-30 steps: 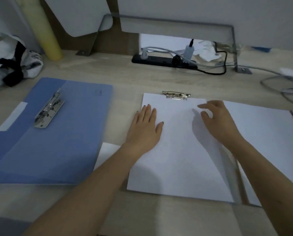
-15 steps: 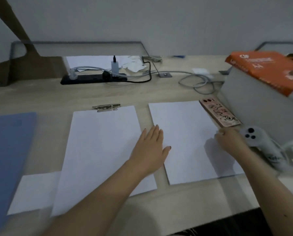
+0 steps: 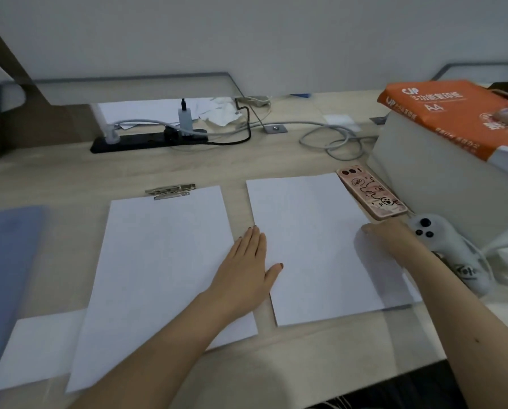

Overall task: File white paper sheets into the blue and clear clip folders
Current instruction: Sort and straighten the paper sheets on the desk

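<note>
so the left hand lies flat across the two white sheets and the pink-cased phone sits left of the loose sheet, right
No: the head view shows the pink-cased phone on the right of the loose sheet. The left hand does lie flat across the loose sheet and the clipped sheet.

Dark polish covers the fingernails (image 3: pixel 280 265) of the left hand (image 3: pixel 242 273); 2 bare forearms (image 3: pixel 164 343).
</note>
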